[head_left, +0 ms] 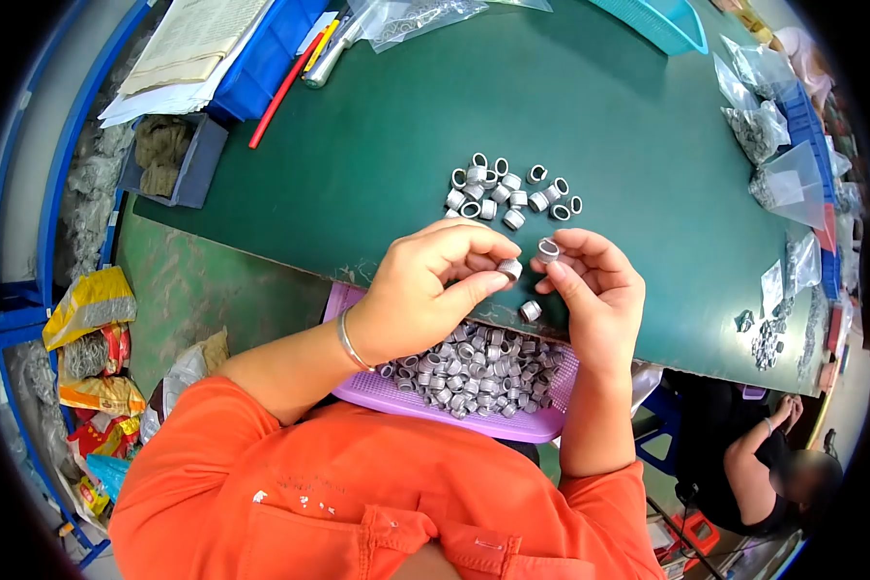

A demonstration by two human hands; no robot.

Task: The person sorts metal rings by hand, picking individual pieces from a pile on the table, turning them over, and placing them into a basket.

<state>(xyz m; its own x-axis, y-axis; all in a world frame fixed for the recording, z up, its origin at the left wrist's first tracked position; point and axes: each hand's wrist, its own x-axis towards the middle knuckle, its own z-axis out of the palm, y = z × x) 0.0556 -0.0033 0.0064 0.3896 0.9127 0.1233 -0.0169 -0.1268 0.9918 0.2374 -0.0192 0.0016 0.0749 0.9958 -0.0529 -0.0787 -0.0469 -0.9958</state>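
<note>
My left hand point(435, 275) pinches a small grey metal ring point(510, 269) between thumb and forefinger, over the near edge of the green table. Close by on the right, my right hand point(594, 285) grips another metal ring point(548, 249), its round opening facing up. One loose ring point(531, 310) lies on the table just below the two hands. Beyond them is a scattered group of similar rings point(503, 193). Below my wrists, a purple basket point(377, 391) on my lap holds a heap of many more rings point(483, 372).
A red pencil point(278, 101), a blue bin point(261, 72) with papers and a grey box point(195, 164) stand at the table's left. Plastic bags of small parts point(759, 130) line the right side. A teal basket point(662, 24) is at the back. Another person point(754, 464) sits at lower right.
</note>
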